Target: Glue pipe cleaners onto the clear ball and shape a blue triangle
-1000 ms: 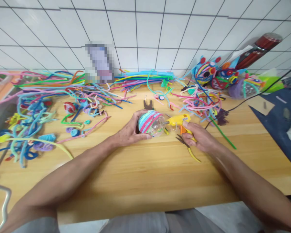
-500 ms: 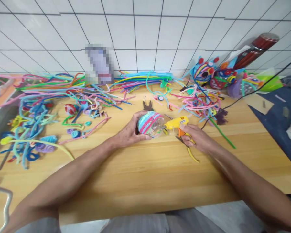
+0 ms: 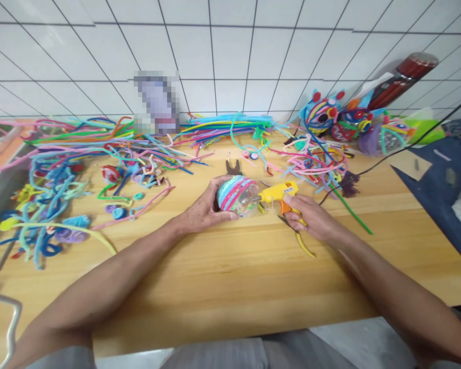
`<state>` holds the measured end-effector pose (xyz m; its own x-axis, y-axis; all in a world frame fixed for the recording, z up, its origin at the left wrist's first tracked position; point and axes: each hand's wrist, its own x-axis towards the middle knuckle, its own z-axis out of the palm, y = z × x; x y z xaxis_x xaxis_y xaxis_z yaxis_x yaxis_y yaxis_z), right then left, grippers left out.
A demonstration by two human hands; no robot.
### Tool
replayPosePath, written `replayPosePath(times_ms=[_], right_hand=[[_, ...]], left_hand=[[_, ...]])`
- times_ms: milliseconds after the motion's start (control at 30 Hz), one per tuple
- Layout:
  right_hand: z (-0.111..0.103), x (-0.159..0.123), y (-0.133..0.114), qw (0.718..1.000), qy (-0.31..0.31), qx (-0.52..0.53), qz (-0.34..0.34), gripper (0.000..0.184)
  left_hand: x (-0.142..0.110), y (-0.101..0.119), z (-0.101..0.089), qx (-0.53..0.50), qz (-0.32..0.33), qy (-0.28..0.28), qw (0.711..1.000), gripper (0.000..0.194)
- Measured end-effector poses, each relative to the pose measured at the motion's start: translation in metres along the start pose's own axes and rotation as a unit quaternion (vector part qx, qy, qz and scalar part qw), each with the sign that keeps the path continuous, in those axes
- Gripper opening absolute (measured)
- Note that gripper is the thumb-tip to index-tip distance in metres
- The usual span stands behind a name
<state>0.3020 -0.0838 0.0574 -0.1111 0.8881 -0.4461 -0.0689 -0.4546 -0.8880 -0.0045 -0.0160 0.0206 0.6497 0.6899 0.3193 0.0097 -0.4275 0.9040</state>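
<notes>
My left hand (image 3: 203, 211) is wrapped round a clear ball (image 3: 236, 195) partly covered in blue and pink pipe-cleaner stripes, held on the wooden table (image 3: 230, 277). My right hand (image 3: 309, 219) grips a yellow glue gun (image 3: 278, 192) with an orange trigger, and its nozzle touches the bare right side of the ball. Yellow-handled scissors (image 3: 301, 241) lie under my right hand.
Loose pipe cleaners (image 3: 69, 169) in many colours cover the left and back of the table. Finished decorated balls (image 3: 341, 120) stand at the back right near a red tube (image 3: 403, 77). The gun's black cord (image 3: 388, 156) runs right over a blue mat (image 3: 441, 189). Small pliers (image 3: 233, 166) lie behind the ball.
The glue gun has slid left, closing the gap until its nozzle meets the ball. My left hand and the ball have hardly moved.
</notes>
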Motion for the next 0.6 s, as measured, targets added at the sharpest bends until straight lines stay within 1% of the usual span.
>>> replayPosePath(times_ms=[233, 433, 600], right_hand=[[-0.0026, -0.0008, 0.0052, 1.0, -0.014, -0.023, -0.014, 0.064], [-0.0058, 0.0013, 0.0038, 0.999, 0.027, -0.001, -0.026, 0.061], [-0.0038, 0.0005, 0.0065, 0.999, 0.02, -0.012, -0.027, 0.062]], left_hand=[[-0.0004, 0.0013, -0.0003, -0.001, -0.006, -0.006, 1.0, 0.089], [0.0001, 0.005, -0.0029, 0.001, -0.032, 0.004, 0.999, 0.086], [-0.0007, 0.0037, -0.0034, 0.006, -0.033, 0.006, 0.999, 0.086]])
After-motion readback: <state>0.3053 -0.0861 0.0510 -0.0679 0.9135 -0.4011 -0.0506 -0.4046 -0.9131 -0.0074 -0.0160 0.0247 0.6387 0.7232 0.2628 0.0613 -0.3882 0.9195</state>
